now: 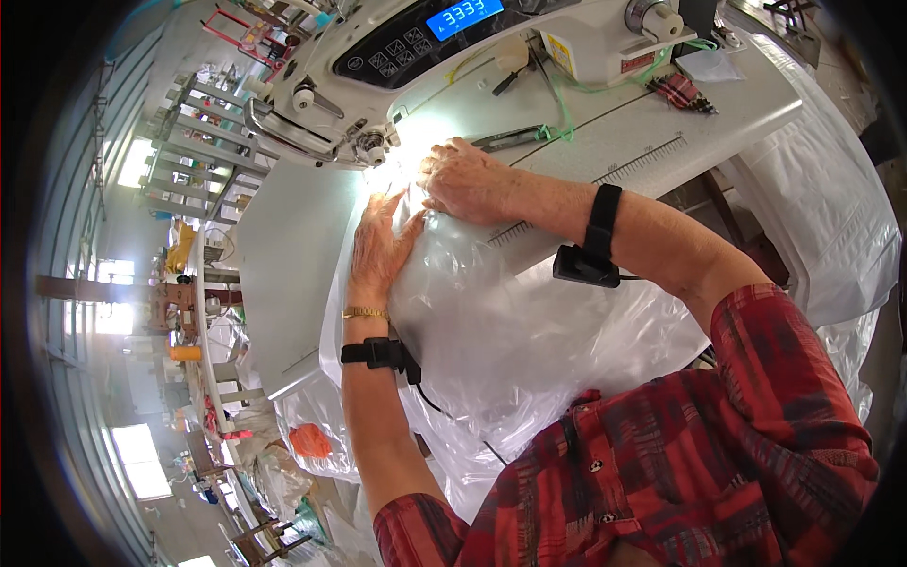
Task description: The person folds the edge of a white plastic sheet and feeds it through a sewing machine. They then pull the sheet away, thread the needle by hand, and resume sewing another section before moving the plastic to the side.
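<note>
A clear plastic sheet [491, 312] lies across the sewing machine's table and drapes over its front edge toward my lap. My left hand [383, 246] rests on this sheet with its fingers stretched toward the needle area and the thumb apart. Close by on the right, my right hand [465, 180] has curled fingers, closed on the sheet's far part. Both hands are just in front of the white sewing machine head [321, 85]. Its bright lamp washes out the fingertips, the needle and the sheet's edge there.
On the machine table [293, 246], a dark slender hand tool [510, 139] lies beyond my right hand, beside green thread. A plaid cloth scrap [682, 93] sits farther right. More plastic sheeting [822, 198] hangs past the table's right end. Metal racks [213, 142] stand at the left.
</note>
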Demonstrator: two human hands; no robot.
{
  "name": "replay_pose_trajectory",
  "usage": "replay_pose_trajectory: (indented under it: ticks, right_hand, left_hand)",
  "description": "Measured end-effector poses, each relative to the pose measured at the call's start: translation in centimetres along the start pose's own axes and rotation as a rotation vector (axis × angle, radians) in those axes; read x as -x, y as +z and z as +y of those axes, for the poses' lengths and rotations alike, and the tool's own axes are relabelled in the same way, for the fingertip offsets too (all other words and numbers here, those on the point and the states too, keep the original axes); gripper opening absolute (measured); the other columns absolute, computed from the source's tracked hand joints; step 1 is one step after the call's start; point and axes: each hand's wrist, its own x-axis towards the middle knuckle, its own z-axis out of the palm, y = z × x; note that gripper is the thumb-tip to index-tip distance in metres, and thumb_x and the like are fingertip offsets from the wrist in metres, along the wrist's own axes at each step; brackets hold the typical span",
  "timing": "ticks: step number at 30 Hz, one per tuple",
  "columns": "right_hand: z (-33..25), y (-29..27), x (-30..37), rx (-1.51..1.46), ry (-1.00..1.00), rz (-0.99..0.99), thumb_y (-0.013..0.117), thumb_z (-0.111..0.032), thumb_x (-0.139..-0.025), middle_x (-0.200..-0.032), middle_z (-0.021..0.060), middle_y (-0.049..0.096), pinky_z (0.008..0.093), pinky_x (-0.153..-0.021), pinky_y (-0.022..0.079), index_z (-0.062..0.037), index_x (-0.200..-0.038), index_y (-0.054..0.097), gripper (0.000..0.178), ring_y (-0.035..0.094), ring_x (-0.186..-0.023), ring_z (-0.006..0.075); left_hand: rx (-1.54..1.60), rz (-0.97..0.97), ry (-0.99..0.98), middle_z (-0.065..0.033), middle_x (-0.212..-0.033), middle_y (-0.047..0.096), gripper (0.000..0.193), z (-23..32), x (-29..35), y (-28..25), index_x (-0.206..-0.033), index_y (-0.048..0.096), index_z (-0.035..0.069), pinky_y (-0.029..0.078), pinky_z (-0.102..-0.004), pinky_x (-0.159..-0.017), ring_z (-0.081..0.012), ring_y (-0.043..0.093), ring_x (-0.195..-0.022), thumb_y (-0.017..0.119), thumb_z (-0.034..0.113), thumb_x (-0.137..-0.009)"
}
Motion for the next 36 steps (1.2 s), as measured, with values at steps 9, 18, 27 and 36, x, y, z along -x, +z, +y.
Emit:
replay_pose_trajectory:
  ticks: [9, 18, 27, 36]
  right_hand:
    - [-0.1, 0.5, -0.1, -0.044, 0.016, -0.018, 0.05, -0.031, -0.091, -0.119, 0.0137, 0.058, 0.0444, -0.1, 0.033, -0.0035, -0.111, 0.061, 0.035, 0.049, -0.118, 0.0297]
    - [1.4, 0.0, 3.5, -0.18, -0.045, 0.006, 0.056, -0.016, -0.085, -0.109, 0.0165, 0.06, 0.0447, -0.094, 0.04, -0.0032, -0.113, 0.057, 0.03, 0.055, -0.107, 0.0313]
    - [-6.6, -4.5, 16.1, -0.445, -0.009, 0.15, 0.056, -0.015, -0.089, -0.102, 0.0179, 0.059, 0.0401, -0.078, 0.049, -0.0005, -0.105, 0.053, 0.022, 0.059, -0.095, 0.0334]
    - [-8.3, 1.1, 16.5, -1.355, 0.616, -0.025, 0.065, -0.029, -0.089, -0.087, 0.0074, 0.061, 0.0309, -0.064, 0.049, 0.0003, -0.104, 0.058, 0.034, 0.06, -0.076, 0.0184]
  left_hand:
    - [0.067, -0.045, -0.156, -0.0223, -0.128, 0.051, 0.045, 2.1, 3.9, -1.5, -0.126, 0.055, 0.004, 0.041, -0.0381, -0.098, -0.0337, 0.05, -0.12, 0.053, 0.036, -0.095]
    - [0.047, -0.016, -0.34, -0.0237, -0.153, 0.016, 0.102, 14.4, 21.7, -0.4, -0.148, 0.017, 0.002, 0.019, -0.0461, -0.113, -0.0388, 0.019, -0.141, 0.075, 0.043, -0.075]
    - [-0.118, 0.137, -0.876, -0.0226, -0.135, 0.044, 0.053, 15.4, 37.9, 7.6, -0.125, 0.051, 0.002, 0.033, -0.0469, -0.102, -0.0393, 0.043, -0.124, 0.071, 0.015, -0.078]
    - [0.591, 1.035, -1.008, 0.0021, -0.074, 0.047, 0.016, 14.4, 38.6, -0.7, -0.105, 0.052, 0.0, 0.035, -0.0192, -0.045, -0.0058, 0.044, -0.058, 0.046, 0.002, -0.09]
